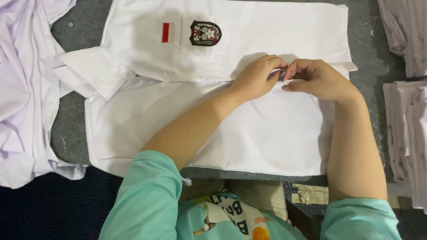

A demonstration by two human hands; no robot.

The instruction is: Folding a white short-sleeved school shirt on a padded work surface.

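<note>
A white school shirt (147, 115) lies flat on a grey table, collar to the left, with a red-and-white flag patch (167, 32) and a dark badge (205, 33) on its chest pocket. My left hand (257, 75) and my right hand (315, 79) meet over the shirt's front placket, toward its lower end. Both pinch the placket edge at a small white button (285, 82) between the fingertips. Several other buttons along the placket toward the collar look fastened.
A heap of loose white shirts (22, 89) lies at the left. Folded white garments (407, 124) are stacked at the right edge, more at the top right. The grey table top (71, 120) shows around the shirt. A dark floor lies below.
</note>
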